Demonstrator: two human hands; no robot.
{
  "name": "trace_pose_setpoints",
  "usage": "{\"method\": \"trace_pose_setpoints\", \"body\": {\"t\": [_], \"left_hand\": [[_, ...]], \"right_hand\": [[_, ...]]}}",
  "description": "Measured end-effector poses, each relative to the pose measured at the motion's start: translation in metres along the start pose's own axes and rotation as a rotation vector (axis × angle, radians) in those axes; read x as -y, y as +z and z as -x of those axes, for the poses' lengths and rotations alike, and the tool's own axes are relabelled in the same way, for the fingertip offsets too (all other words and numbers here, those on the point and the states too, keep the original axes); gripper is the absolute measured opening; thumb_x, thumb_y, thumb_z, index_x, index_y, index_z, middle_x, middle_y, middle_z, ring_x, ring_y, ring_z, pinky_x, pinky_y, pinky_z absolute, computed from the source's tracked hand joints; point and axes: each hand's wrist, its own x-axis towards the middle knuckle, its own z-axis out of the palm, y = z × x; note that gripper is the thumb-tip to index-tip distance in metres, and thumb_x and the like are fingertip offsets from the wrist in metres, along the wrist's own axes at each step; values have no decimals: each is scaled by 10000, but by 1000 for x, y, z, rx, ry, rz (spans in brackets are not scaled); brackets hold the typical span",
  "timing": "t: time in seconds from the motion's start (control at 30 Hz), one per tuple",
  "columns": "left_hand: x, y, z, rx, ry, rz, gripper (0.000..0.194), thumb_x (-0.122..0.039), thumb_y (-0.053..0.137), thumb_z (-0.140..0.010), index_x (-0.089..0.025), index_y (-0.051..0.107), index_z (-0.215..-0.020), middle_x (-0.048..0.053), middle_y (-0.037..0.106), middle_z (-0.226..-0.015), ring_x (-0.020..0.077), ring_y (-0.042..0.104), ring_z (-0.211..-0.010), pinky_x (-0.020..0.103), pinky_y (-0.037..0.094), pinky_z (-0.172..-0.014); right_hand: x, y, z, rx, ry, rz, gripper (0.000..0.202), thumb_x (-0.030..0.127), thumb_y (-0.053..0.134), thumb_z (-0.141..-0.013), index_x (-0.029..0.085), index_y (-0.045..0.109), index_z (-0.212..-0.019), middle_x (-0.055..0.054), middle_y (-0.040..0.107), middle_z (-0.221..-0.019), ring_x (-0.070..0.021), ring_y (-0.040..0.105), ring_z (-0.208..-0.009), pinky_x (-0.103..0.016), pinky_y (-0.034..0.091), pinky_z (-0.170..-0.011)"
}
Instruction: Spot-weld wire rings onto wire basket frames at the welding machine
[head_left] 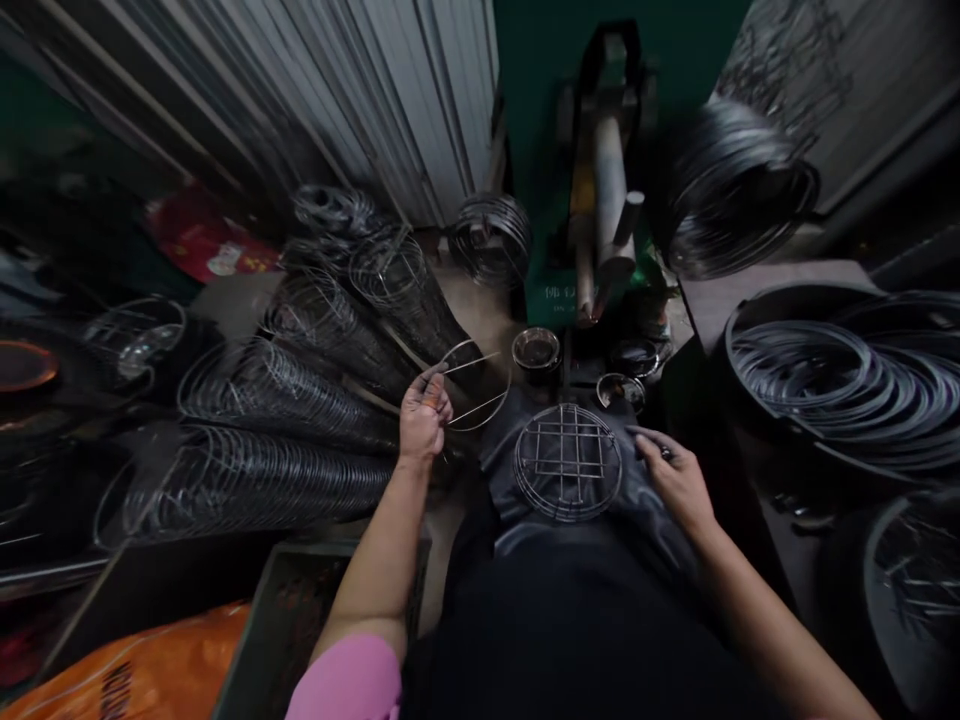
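My left hand (426, 412) is closed on a thin wire ring (507, 392) with straight wires across it, held out over the floor to the left of my lap. A round wire grid (568, 462), made of rings with crossed straight wires, rests on the dark apron (517, 520) over my lap. To the right of that grid is my right hand (671, 468), its fingers pressed together near the apron; whatever is between them is too small and dark to name.
Stacks of wire rings (270, 480) lie at the left. Ahead stands a green machine (544, 260) with a metal arm (611, 180). A tub of rings (817, 400) and a container of short wires (915, 570) are at the right. An orange bag (150, 665) is at lower left.
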Motion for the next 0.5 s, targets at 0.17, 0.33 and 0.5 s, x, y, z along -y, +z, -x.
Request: {"method": "trace_pose_setpoints", "body": {"t": [0.17,0.33,0.5], "left_hand": [[-10,51,15,-54,-77,446,207,-344,649,-778,-210,609,-930,-88,310,-508,23,272,-378,144,233,-373],[10,78,48,11,-233,435,201,-393,533,-854,-246,580,-982,-58,383,-598,38,351,-451,158,296,-423],[10,74,69,138,-320,354,275,-354,585,-795,-214,567,-1031,14,553,-846,98,529,-712,244,460,-652]], "right_hand": [[39,38,6,316,-85,-61,374,492,525,-774,205,705,-932,-56,694,-796,-245,624,-861,-365,485,-810],[41,60,8,181,-72,-148,397,504,516,-791,194,662,-991,-44,691,-766,-216,626,-819,-338,494,-774],[19,48,-3,0,-47,-185,475,590,477,-781,170,638,-934,-39,638,-655,-182,592,-602,-276,480,-545]]}}
